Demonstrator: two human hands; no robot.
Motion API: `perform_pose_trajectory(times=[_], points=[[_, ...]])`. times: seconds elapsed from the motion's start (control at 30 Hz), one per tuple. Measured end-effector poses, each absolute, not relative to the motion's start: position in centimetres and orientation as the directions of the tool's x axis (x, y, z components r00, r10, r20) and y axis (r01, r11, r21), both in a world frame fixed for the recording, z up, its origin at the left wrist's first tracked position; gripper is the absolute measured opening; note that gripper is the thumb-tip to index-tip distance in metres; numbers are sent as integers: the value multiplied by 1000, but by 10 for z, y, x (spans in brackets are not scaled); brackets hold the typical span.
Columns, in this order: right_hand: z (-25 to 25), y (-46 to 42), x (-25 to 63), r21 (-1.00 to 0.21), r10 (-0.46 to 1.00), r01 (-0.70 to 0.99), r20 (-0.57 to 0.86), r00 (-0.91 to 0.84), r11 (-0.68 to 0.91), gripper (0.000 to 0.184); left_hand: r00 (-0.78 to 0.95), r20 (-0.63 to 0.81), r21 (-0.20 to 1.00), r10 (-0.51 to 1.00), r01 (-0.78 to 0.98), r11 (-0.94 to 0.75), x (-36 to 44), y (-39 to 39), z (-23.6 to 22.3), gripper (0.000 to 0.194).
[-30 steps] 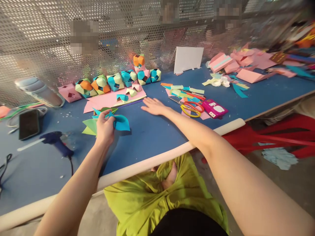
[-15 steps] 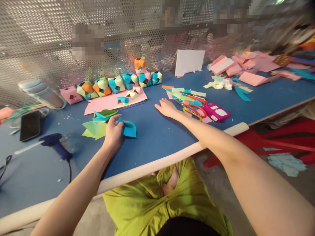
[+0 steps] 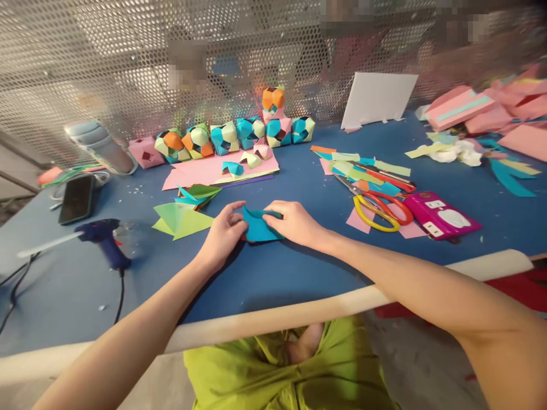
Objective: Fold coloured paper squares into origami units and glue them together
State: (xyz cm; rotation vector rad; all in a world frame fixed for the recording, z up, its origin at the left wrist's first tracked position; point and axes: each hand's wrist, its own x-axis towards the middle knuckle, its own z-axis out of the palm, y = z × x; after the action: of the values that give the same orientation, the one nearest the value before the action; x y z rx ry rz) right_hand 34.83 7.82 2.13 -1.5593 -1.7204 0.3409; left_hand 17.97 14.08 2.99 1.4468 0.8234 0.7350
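A blue piece of folded paper lies low over the table between my hands. My left hand pinches its left edge. From the other side my right hand grips the right end, with its fingertips over the upper edge. Just left of my left hand are loose green paper pieces and a few folded blue and dark green ones. Beyond my hands, small folded units sit on a pink sheet. The undersides of both hands' fingers are partly hidden.
A row of folded paper balls stands along the perforated metal screen. On the left lie a glue gun, a phone and a bottle. Scissors, paper strips and a magenta case lie to the right.
My right hand has come left from near the paper strips and taken hold of the blue paper. My left hand has carried that paper rightward, away from the green pieces. The view has shifted.
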Motion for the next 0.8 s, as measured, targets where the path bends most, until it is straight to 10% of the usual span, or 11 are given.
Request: perform_pose_trajectory(times=[0.43, 0.8], points=[[29, 72, 355, -889, 970, 451, 168, 176, 72, 10, 539, -45, 988, 841, 146, -41, 183, 128, 36, 53], [31, 72, 367, -822, 992, 564, 123, 31, 84, 5, 624, 79, 893, 777, 302, -334, 177, 131, 27, 49]])
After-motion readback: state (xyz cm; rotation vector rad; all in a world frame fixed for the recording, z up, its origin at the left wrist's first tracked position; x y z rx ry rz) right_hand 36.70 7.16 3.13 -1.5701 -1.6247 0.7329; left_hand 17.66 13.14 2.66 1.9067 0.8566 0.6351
